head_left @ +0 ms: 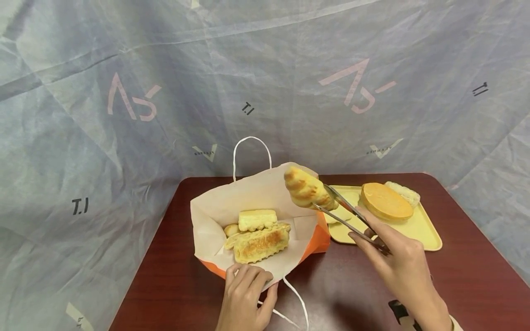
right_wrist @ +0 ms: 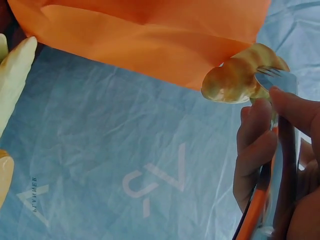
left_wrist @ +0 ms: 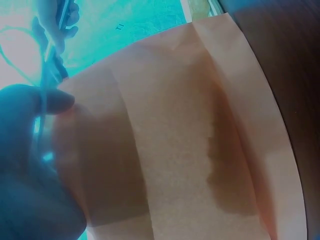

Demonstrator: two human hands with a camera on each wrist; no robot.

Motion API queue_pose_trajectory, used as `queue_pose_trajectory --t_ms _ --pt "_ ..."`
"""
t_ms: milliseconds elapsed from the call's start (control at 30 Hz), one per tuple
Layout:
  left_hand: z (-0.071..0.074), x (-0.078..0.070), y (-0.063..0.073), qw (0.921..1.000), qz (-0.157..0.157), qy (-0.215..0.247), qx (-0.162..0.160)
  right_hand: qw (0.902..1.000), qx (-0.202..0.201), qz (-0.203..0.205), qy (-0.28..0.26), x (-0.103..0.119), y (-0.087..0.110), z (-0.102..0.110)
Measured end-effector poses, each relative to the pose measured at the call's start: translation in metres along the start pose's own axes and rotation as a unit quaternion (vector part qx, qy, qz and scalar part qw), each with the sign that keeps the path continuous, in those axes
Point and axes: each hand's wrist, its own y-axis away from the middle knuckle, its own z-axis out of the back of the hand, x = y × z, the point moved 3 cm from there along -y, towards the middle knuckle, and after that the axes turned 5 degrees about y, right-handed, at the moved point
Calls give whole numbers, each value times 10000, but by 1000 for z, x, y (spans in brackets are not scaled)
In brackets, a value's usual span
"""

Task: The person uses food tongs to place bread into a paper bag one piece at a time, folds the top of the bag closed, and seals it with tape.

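Note:
My right hand [head_left: 399, 257] grips metal tongs [head_left: 352, 225], whose tips pinch a twisted, golden-brown bread roll [head_left: 308, 187] in the air at the right side of the paper bag's mouth. In the right wrist view the bread roll [right_wrist: 235, 77] overlaps the bag's orange outside [right_wrist: 150, 30]. The paper bag [head_left: 215, 200], white inside and orange outside, lies with its mouth toward me. My left hand [head_left: 246, 294] pinches its near rim between thumb and fingers. Inside the bag lie a browned, ridged pastry [head_left: 262, 243], a pale yellow bread piece [head_left: 257, 219] and a small roll [head_left: 231, 230] partly hidden behind them.
A yellow tray [head_left: 426, 230] stands to the right of the bag, holding a large oval bread [head_left: 387, 201], a pale bread [head_left: 403, 193] and a yellow piece partly behind the tongs. White cord handles [head_left: 252, 138] stick out from the bag. A grey sheet hangs behind the dark red table [head_left: 174, 285].

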Motion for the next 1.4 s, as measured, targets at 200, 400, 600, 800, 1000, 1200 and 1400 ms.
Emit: queue_pose_trajectory --t_ms 200,400,600,800,1000,1200,1400 --pt "-1 0 1 10000 -1 18 11 9998 83 90 -144 6 -4 -3" --pt "-2 1 3 10000 -36 3 -17 9989 21 399 -242 13 -9 -7" --pt "-3 1 3 10000 -23 0 -17 9973 28 603 -423 23 -11 -12" --pt "-4 1 0 10000 -69 -24 -51 9961 199 661 -558 31 -11 -20" --pt "-4 1 -2 9997 -192 -22 -137 9963 477 612 -356 33 -8 -30" --pt "-2 1 -3 9999 -133 -42 -81 9950 668 732 -99 31 -19 -39" --pt "-2 0 -4 9999 -85 -34 -51 9937 1023 415 188 26 -28 -43"
